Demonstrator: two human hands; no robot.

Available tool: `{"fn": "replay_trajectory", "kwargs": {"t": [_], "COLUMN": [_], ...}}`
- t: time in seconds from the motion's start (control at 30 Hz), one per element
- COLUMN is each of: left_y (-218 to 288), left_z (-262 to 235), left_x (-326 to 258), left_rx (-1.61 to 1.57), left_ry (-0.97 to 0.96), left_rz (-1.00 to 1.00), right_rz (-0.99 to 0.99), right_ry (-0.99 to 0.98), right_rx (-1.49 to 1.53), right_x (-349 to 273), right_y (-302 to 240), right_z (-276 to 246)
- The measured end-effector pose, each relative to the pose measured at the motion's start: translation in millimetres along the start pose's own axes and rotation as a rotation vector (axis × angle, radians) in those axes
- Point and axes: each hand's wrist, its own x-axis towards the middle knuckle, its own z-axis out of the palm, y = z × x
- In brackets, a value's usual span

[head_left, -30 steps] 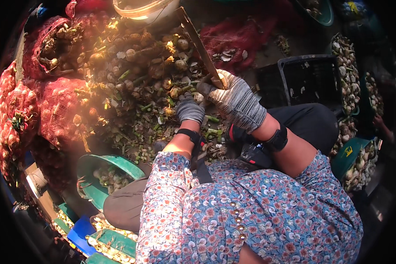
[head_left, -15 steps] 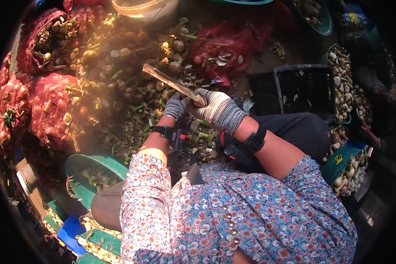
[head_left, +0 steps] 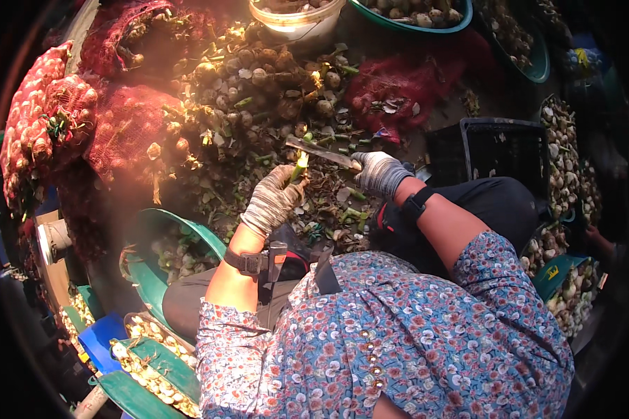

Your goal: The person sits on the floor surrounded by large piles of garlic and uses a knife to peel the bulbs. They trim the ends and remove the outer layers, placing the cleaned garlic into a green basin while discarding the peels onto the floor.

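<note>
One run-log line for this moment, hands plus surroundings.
left hand: holds stalk, pale-green end up | right hand: holds knife at stalk's upper end, contact unclear | beyond: bulb pile | right side: black crate

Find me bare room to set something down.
A small strip of floor between the red netting and the black crate looks mostly bare. Crowded: the heap of bulbs and trimmings below the left hand and knife, and further left, the red mesh bags.
</note>
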Motion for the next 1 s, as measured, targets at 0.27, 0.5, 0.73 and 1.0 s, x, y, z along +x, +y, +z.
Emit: {"fn": "replay_trajectory", "kwargs": {"t": [0.27,0.5,0.73,1.0], "left_y": [40.4,37.4,64.1,26.9], "left_z": [-17.5,-16.6,4.8,15.1], "left_x": [-2.6,-27.4,-16.0,-23.7], "left_rx": [-0.003,-0.764,-1.442,-0.315], "left_ry": [-0.006,0.321,0.352,0.240], "left_rz": [-0.178,-0.068,-0.170,0.098], "right_rz": [-0.347,-0.042,-0.024,-0.422], "right_ry": [0.166,-0.048,-0.195,0.369], "right_rx": [0.834,1.378,1.393,0.105], "right_x": [-23.9,-42.5,-41.6,-102.7], "right_y": [-68.6,-76.8,-73.6,-78.5], "right_z": [-13.3,-36.4,-7.8,-45.6]}}
